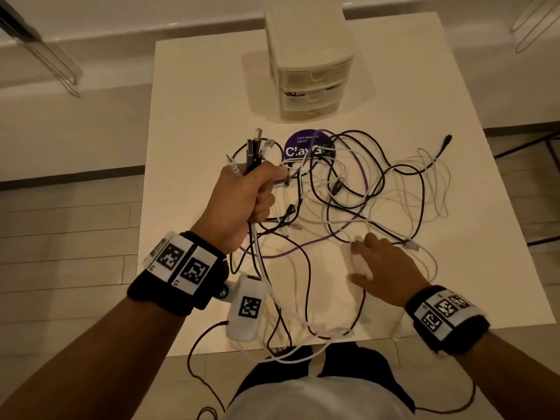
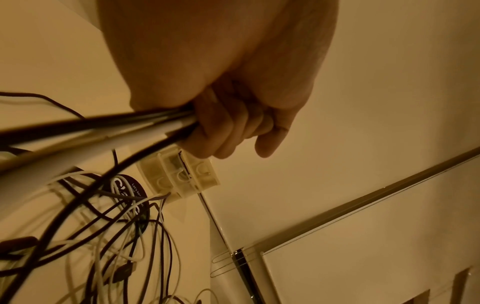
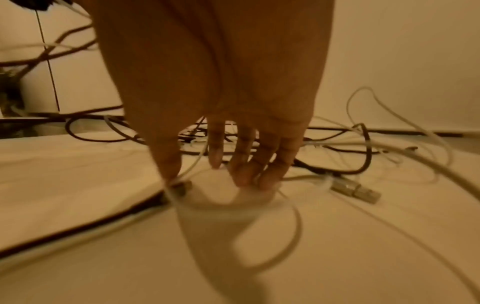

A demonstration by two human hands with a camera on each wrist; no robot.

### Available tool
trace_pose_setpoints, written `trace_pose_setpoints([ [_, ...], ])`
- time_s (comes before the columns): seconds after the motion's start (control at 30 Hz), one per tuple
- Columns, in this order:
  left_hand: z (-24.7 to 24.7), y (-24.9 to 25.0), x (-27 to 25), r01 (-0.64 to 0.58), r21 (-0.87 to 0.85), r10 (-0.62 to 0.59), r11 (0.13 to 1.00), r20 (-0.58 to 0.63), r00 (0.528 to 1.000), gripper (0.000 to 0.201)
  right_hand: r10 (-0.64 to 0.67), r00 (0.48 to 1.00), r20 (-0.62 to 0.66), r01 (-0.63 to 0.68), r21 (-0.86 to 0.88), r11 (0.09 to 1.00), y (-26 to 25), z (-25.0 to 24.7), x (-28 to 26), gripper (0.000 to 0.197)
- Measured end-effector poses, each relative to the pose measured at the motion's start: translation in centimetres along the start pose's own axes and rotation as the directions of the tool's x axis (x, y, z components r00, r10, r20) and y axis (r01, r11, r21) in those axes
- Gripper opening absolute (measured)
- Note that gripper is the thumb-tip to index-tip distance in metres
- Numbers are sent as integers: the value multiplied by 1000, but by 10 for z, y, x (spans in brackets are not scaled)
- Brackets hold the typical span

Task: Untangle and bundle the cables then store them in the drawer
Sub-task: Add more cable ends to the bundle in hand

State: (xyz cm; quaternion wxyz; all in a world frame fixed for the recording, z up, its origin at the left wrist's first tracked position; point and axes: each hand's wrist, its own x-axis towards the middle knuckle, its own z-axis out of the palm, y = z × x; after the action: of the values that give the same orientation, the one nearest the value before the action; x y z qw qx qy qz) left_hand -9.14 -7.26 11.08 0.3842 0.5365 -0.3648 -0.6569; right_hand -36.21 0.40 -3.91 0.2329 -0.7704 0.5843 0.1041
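Note:
A tangle of black, white and purple cables (image 1: 363, 189) is spread over the white table (image 1: 197, 116). Raised above the table's left side, my left hand (image 1: 260, 189) grips a bunch of cable ends, and their plugs (image 1: 254, 150) stick up out of the fist. In the left wrist view the fingers (image 2: 228, 127) curl round that bunch (image 2: 116, 127). My right hand (image 1: 359, 262) is low at the front right, fingers straight and spread. Its fingertips (image 3: 246, 181) touch the table among thin white cables (image 3: 293, 216). A three-drawer white unit (image 1: 309, 71) stands at the back with its drawers closed.
A round purple sticker (image 1: 303, 147) lies under the tangle in front of the drawer unit (image 2: 179, 176). A grey plug (image 3: 355, 190) lies just right of my right hand. Several cables hang over the table's front edge (image 1: 303, 347). Floor surrounds the table.

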Motion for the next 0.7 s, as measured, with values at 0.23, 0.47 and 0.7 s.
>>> trace_pose_setpoints([
  [0.23, 12, -12, -2, 62, 94, -59, 994, -31, 998, 58, -77, 975, -210, 115, 175, 978, 12, -6, 23, 22],
  [0.47, 29, -21, 0, 102, 220, -89, 970, -70, 994, 58, 100, 925, -365, 193, 682, 705, -3, -69, 32, 8],
  [0.7, 39, -15, 12, 68, 244, -52, 967, -71, 996, 55, 75, 975, -211, 52, 537, 842, 43, -87, 6, 21],
])
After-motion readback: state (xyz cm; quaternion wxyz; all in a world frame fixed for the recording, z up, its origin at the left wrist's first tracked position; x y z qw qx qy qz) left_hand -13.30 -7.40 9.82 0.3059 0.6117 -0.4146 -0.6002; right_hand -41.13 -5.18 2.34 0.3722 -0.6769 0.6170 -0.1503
